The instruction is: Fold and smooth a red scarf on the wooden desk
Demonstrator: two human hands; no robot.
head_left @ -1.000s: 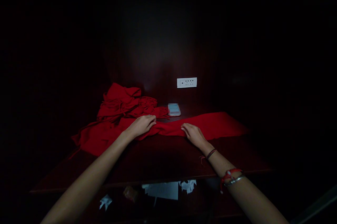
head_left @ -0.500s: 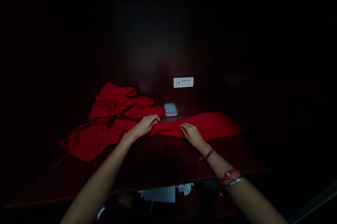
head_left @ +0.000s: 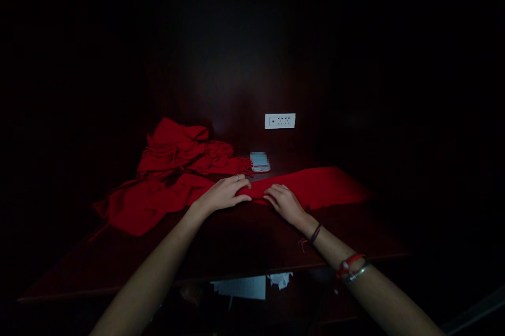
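Observation:
A long red cloth lies across a dark wooden table. My left hand rests on the cloth near its middle, fingers curled over a bunched fold, a ring showing. My right hand lies close beside it on the same fold, fingers pressed down on the cloth. The two hands are nearly touching. To the left the cloth spreads out flat, and behind it sits a crumpled heap of red cloth.
A small phone-like object lies at the back of the table beside the heap. A white socket strip is on the dark wall. Papers lie on the floor under the table's front edge. Surroundings are very dark.
My left hand has slid right along the cloth toward my right hand, which has shifted slightly left. The gap between them has closed, bunching the cloth.

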